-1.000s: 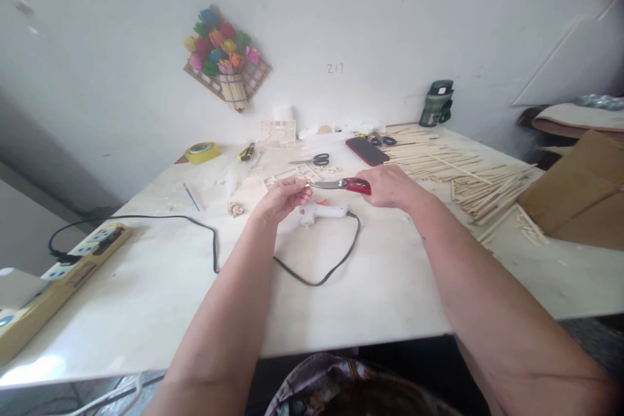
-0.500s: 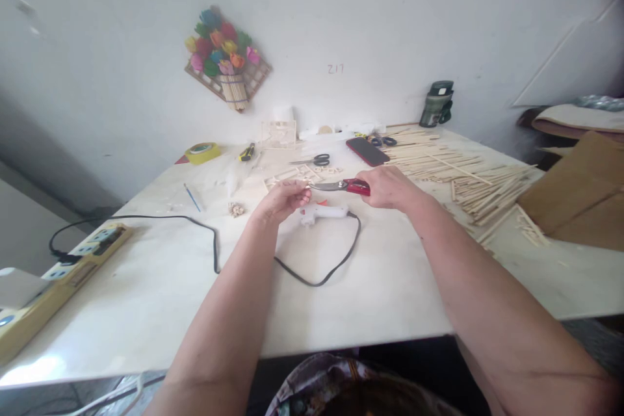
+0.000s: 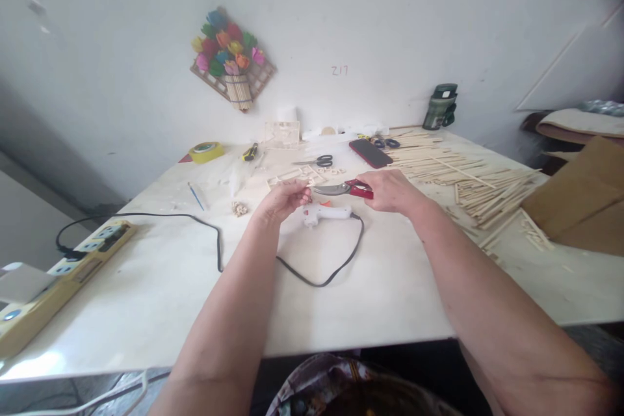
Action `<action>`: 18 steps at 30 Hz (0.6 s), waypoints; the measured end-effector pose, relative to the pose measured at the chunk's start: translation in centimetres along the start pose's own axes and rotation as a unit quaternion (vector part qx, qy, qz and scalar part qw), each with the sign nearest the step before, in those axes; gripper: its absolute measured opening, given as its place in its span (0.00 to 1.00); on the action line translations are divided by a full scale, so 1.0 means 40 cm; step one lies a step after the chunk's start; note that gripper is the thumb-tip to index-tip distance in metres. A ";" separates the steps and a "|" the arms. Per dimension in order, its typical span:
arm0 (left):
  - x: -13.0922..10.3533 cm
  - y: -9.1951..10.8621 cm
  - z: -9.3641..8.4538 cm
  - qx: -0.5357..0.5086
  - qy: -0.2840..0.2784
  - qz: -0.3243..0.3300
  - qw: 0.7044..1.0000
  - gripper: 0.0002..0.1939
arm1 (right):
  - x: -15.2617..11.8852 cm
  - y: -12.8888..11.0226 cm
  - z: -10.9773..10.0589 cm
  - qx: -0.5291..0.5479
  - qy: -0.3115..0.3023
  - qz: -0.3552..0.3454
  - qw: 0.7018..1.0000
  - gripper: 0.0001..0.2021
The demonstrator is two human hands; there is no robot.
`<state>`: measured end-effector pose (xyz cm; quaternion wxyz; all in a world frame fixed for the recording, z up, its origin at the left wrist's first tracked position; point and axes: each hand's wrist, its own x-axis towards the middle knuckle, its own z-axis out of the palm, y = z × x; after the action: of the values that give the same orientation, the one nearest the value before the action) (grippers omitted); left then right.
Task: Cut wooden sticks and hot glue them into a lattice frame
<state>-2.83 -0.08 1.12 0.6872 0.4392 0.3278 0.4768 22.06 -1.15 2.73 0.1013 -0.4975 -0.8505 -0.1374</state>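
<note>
At the near side, a pale table (image 3: 365, 318) is seen, with a yellow power strip (image 3: 88, 268) laid at its left. From there a black cable (image 3: 319, 285) is led across the tabletop and, partly hidden under the left forearm, is joined to a white hot glue gun (image 3: 327, 212) near the middle. Just beyond the glue gun, red-handled pruning shears (image 3: 359, 189) are gripped by the closed right hand (image 3: 392, 190), and their blades are pointed to the left. By the left hand (image 3: 284, 200), whose fingers are pinched together at the blade tips, a small pale piece (image 3: 311, 183) seems to be held; what it is cannot be told.

To the left, a small cluster of wooden bits (image 3: 239, 209) is placed. To the right, many thin wooden sticks (image 3: 497, 195) are spread beside a brown cardboard piece (image 3: 575, 201). Farther, black-handled scissors (image 3: 324, 161) are laid between a yellow-black utility knife (image 3: 250, 153) and a smartphone (image 3: 370, 153). At the far right a green bottle (image 3: 440, 107) is stood upright; on the far wall, at left, colourful artificial tulips (image 3: 229, 45) are hung.
</note>
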 end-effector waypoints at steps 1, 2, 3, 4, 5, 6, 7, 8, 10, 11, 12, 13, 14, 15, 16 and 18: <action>0.001 -0.002 -0.003 0.013 -0.006 0.016 1.000 0.03 | -0.002 0.006 0.002 0.013 -0.004 -0.006 1.000 0.15; 0.002 -0.003 -0.006 0.026 -0.011 0.031 0.999 0.05 | -0.003 0.012 0.005 0.023 -0.008 -0.009 1.000 0.16; 0.003 -0.005 -0.008 0.037 -0.014 0.043 0.998 0.06 | -0.004 0.017 0.007 0.031 -0.010 -0.006 0.999 0.17; 0.005 -0.007 -0.010 0.045 -0.017 0.052 0.997 0.07 | -0.004 0.022 0.009 0.038 -0.011 -0.002 0.999 0.18; 0.006 -0.008 -0.011 0.052 -0.021 0.058 0.997 0.08 | -0.004 0.027 0.011 0.043 -0.010 0.004 0.999 0.18; 0.008 -0.010 -0.011 0.058 -0.023 0.062 0.996 0.09 | -0.003 0.031 0.013 0.047 -0.010 0.011 0.999 0.19; 0.010 -0.011 -0.011 0.063 -0.025 0.065 0.996 0.10 | -0.003 0.033 0.014 0.050 -0.012 0.017 0.999 0.19; 0.011 -0.012 -0.011 0.068 -0.025 0.067 0.995 0.10 | -0.002 0.036 0.015 0.051 -0.016 0.022 0.998 0.18; 0.014 -0.014 -0.011 0.075 -0.020 0.072 0.994 0.11 | -0.001 0.038 0.016 0.051 -0.029 0.028 0.998 0.18; 0.015 -0.014 -0.010 0.077 -0.017 0.075 0.994 0.11 | 0.000 0.040 0.017 0.051 -0.038 0.032 0.997 0.18; 0.016 -0.014 -0.009 0.079 -0.013 0.077 0.994 0.11 | 0.001 0.041 0.019 0.050 -0.048 0.037 0.997 0.18; 0.016 -0.014 -0.009 0.081 -0.010 0.077 0.994 0.12 | 0.002 0.043 0.020 0.049 -0.061 0.047 0.996 0.17; 0.016 -0.014 -0.008 0.082 -0.006 0.078 0.994 0.12 | 0.004 0.046 0.023 0.047 -0.076 0.061 0.994 0.17; 0.015 -0.014 -0.007 0.083 -0.002 0.078 0.994 0.12 | 0.006 0.049 0.027 0.045 -0.094 0.080 0.991 0.17; 0.015 -0.013 -0.006 0.083 0.002 0.077 0.994 0.12 | 0.008 0.052 0.032 0.043 -0.113 0.101 0.988 0.19; 0.015 -0.014 -0.004 0.083 0.010 0.074 0.994 0.12 | 0.012 0.057 0.045 0.038 -0.145 0.138 0.979 0.28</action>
<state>-2.58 0.45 0.52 0.6076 0.5134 0.3397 0.5018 23.78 0.91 1.48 0.0136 -0.6202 -0.7842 -0.0159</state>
